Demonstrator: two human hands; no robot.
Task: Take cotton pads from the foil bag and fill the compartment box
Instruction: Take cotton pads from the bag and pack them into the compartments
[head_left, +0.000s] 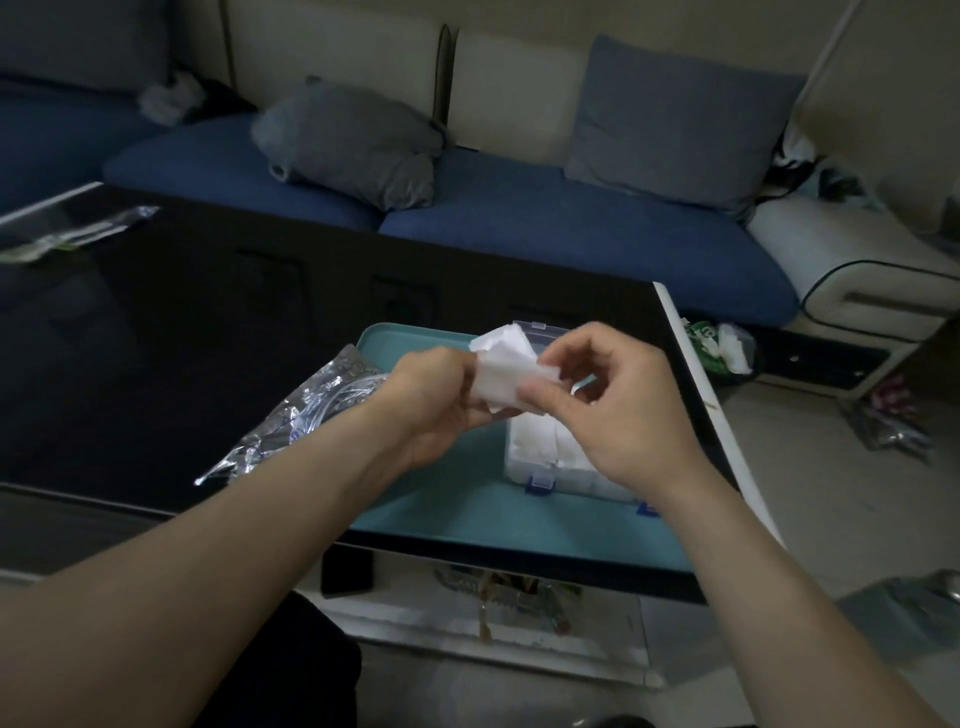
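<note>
Both hands met above the compartment box (545, 457) on the teal tray (441, 499): left hand (441, 400) gripped a cotton-pad stack (506, 371), right hand (618, 395) pinched its edge; foil bag (306, 410) lay left.

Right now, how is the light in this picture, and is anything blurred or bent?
Head view: dim overall; the cotton pads between left hand and right hand look washed-out white; the dark table mirrors faintly; the foil bag glints; wide-angle lens curves the edges.
</note>
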